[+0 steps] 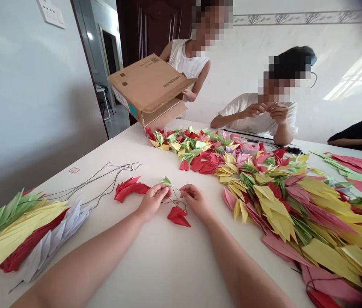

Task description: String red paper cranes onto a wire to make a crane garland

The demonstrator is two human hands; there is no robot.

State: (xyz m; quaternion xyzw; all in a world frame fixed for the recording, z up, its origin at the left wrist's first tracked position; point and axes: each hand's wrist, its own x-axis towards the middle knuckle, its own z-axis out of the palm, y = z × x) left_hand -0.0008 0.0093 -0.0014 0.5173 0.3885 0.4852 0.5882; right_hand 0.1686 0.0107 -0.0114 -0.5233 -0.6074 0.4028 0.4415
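Head view: apparently stringing folded red paper [179, 217] on dark cord [185, 207], with that cord seemingly pinched in left hand [155, 197] and right hand [195, 199], probably needing a gentle pull-through next.

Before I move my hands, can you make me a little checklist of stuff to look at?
1. Left hand and right hand apart: ok, a small gap between them.
2. Thin dark thread gripped in both: cannot tell, too small.
3. Red folded piece in sight: ok, just this side of the hands.
4. Colourful paper pile away from the right hand: ok.
5. Cardboard box level: not ok, a co-worker holds it tilted.
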